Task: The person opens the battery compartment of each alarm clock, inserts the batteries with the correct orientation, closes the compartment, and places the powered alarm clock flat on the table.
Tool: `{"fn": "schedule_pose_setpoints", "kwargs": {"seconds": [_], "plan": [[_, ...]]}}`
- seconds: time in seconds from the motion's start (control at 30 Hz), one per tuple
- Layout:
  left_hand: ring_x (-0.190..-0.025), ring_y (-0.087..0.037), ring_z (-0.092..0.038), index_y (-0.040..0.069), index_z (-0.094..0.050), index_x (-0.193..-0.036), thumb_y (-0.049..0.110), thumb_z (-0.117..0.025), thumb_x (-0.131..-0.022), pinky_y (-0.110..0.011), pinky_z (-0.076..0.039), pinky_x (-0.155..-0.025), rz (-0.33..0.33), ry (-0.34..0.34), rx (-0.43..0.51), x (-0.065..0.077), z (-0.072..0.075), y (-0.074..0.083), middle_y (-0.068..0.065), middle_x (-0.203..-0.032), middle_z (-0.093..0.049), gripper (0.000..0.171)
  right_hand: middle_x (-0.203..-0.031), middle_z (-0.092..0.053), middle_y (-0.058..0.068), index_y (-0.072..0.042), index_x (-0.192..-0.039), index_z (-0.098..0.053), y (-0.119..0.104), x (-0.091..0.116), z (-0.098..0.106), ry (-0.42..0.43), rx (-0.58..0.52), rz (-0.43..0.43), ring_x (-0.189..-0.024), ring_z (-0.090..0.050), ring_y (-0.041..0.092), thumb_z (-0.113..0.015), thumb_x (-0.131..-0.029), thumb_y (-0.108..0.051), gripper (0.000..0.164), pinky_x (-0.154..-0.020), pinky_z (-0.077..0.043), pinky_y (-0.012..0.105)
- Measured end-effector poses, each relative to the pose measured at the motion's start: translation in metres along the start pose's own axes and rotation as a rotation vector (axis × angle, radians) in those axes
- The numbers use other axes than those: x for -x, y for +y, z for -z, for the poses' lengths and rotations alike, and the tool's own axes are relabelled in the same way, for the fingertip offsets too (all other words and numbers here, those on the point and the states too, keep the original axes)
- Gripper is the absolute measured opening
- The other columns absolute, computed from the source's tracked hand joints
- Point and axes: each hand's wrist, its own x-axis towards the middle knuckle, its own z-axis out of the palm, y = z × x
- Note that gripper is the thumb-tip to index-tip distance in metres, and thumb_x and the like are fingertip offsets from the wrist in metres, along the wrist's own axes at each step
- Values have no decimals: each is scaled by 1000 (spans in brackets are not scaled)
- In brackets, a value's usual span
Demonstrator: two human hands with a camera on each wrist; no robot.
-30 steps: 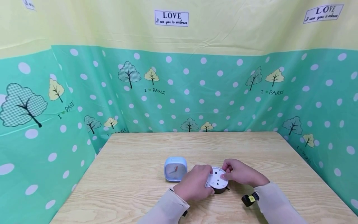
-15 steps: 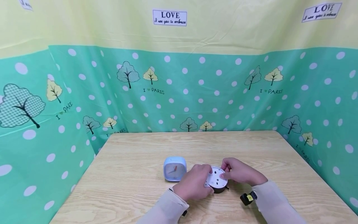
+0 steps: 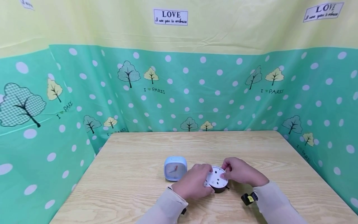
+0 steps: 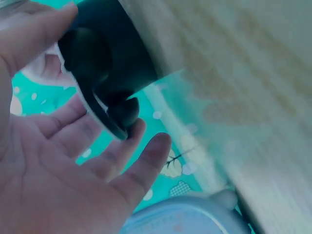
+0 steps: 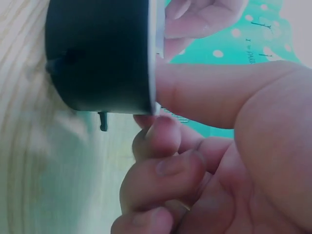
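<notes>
A round alarm clock (image 3: 218,183) with a black drum-like body and a white plate with small dark marks lies on the table, plate up. Its black side and a short peg-like foot show in the right wrist view. My left hand (image 3: 195,182) grips it from the left, thumb and fingers at the edge; rounded dark parts at that end show in the left wrist view. With my right hand (image 3: 243,171) I hold the far right rim, thumb on the white plate and the other fingers curled at the edge. What lies under these fingertips is hidden.
A light-blue square clock (image 3: 175,169) stands upright just left of my left hand. The wooden table (image 3: 134,193) spreads around both clocks. A green and yellow patterned curtain (image 3: 167,109) hangs behind the table and along its sides.
</notes>
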Motion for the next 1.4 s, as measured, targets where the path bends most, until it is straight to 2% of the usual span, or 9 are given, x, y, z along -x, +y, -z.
{"fn": "schedule_pose_setpoints", "kwargs": {"seconds": [0.13, 0.23, 0.3, 0.37, 0.47, 0.6, 0.7, 1.1, 1.4], "plan": [[-135, -15, -49, 17, -50, -143, 39, -90, -77, -32, -46, -109, -51, -38, -18, 2, 6, -4, 1, -148, -54, 81, -76, -60, 5, -12, -93, -65, -4, 1, 3, 43, 55, 8, -68, -55, 19, -83, -87, -17, 20, -57, -45, 29], [-143, -18, -46, 18, -53, -141, 29, -91, -73, -36, -43, -115, -102, -24, -100, 4, 15, -5, 1, -156, -49, 79, -76, -58, 4, -13, -90, -65, -8, 2, 6, 89, 78, 31, -68, -54, 18, -80, -90, -19, 16, -57, -44, 29], [-134, -17, -52, 19, -59, -133, 24, -91, -71, -34, -47, -109, -131, 1, -169, 7, 23, -4, 2, -147, -55, 70, -74, -57, 3, -13, -89, -64, -10, 3, 7, 115, 81, 58, -67, -53, 17, -78, -91, -19, 15, -57, -43, 28], [-117, -14, -59, 19, -65, -124, 20, -91, -69, -29, -52, -96, -149, 29, -246, 9, 30, -3, 5, -130, -62, 61, -73, -57, 2, -13, -88, -64, -13, 3, 8, 133, 78, 84, -66, -52, 16, -76, -92, -19, 14, -56, -43, 27], [-91, -12, -59, 19, -69, -110, 19, -91, -70, -25, -50, -75, -187, 81, -397, 12, 34, -1, 7, -105, -63, 45, -72, -56, 2, -13, -87, -64, -15, 4, 8, 150, 72, 115, -65, -52, 16, -75, -93, -17, 13, -56, -43, 27], [-77, -12, -58, 22, -72, -98, 20, -87, -77, -25, -43, -62, -246, 152, -623, 12, 30, 2, 8, -93, -64, 26, -72, -57, 1, -13, -85, -64, -18, 5, 7, 158, 55, 126, -65, -52, 16, -74, -93, -15, 13, -56, -43, 26], [-74, -12, -56, 24, -74, -95, 22, -83, -83, -26, -39, -60, -274, 174, -714, 12, 27, 2, 9, -90, -65, 16, -71, -57, 1, -13, -85, -64, -18, 5, 6, 157, 52, 131, -65, -52, 15, -74, -93, -15, 13, -56, -43, 26], [-73, -11, -52, 38, -80, -89, 29, -81, -87, -26, -32, -64, -369, 235, -815, 7, 26, -12, 13, -88, -66, 9, -72, -58, 1, -14, -85, -64, -14, 5, 6, 163, 58, 125, -66, -52, 16, -73, -94, -16, 13, -56, -44, 26], [-78, -10, -53, 41, -80, -90, 34, -81, -88, -26, -33, -68, -409, 283, -793, 8, 27, -13, 14, -90, -65, 8, -76, -60, 3, -13, -86, -65, -11, 4, 5, 141, 36, 54, -69, -54, 18, -71, -96, -15, 12, -58, -45, 28]]}}
